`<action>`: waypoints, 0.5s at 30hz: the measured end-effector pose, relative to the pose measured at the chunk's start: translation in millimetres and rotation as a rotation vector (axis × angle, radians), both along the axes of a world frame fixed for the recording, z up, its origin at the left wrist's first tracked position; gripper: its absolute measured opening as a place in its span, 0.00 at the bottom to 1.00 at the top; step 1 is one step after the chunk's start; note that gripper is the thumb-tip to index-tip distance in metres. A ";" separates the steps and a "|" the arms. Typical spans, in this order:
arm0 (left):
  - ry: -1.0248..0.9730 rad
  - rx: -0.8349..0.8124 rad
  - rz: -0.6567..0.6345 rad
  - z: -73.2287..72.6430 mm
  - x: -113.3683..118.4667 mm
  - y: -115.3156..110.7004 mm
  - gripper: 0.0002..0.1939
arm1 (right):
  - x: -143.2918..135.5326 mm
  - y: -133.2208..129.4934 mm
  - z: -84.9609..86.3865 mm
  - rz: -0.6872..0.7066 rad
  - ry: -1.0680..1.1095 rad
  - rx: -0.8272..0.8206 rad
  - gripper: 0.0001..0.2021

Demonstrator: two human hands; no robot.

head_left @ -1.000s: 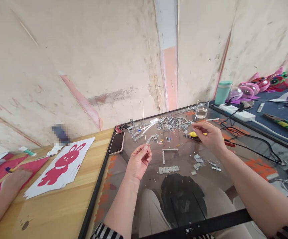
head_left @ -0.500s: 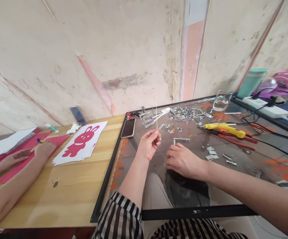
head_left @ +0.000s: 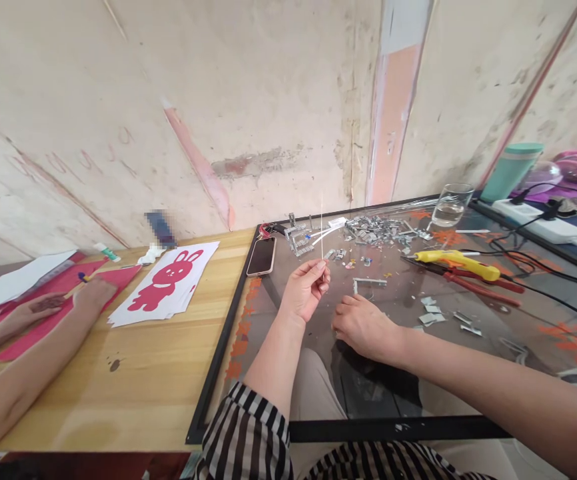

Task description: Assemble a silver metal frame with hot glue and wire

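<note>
Between thumb and fingertips, my left hand (head_left: 307, 288) pinches a thin, pale, straight stick or wire (head_left: 322, 233) that points upward; its exact kind is unclear. My right hand (head_left: 365, 325) rests low over the glass tabletop (head_left: 313, 337), its fingers curled downward and together. The fingertips are hidden, so what they hold, if anything, cannot be made out. Just beyond that hand lies an L-shaped silvery strip piece (head_left: 370, 282). Small metallic bits (head_left: 337, 254) and tiny coloured pieces (head_left: 351, 263) are scattered past both hands.
A pile of silvery pieces (head_left: 383, 230), a phone (head_left: 261, 257), a yellow glue gun (head_left: 461, 262), red-handled pliers (head_left: 483, 288), a water glass (head_left: 451, 205) and a power strip (head_left: 541, 220) surround my hands. At left, a co-worker's hands (head_left: 93, 293) work on red paper beside a rabbit picture (head_left: 166, 283).
The view has shifted slightly, so most things appear a little further right. My right hand's fingers look drawn in a bit more. My left hand keeps the thin stick upright.
</note>
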State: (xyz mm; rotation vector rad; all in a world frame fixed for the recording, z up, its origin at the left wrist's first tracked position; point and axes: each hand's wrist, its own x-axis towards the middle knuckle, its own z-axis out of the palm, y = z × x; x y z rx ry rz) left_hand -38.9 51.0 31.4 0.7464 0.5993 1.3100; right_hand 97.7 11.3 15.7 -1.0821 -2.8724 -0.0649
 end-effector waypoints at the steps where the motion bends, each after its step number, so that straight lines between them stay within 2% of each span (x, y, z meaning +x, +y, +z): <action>1: 0.000 0.000 -0.001 0.2 -0.1 -0.1 0.08 | 0.9 0.3 1.1 -0.002 0.003 -0.012 0.06; 9: 0.004 -0.018 -0.002 2.2 0.6 -1.5 0.10 | 7.9 -1.1 7.0 0.030 0.052 -0.085 0.05; 12: 0.000 -0.019 -0.006 1.0 0.0 -0.9 0.10 | 12.7 -1.8 13.6 0.028 0.091 -0.076 0.05; 15: 0.001 -0.024 0.013 -1.0 -1.1 0.4 0.10 | 24.8 9.0 22.8 -0.014 0.140 -0.046 0.05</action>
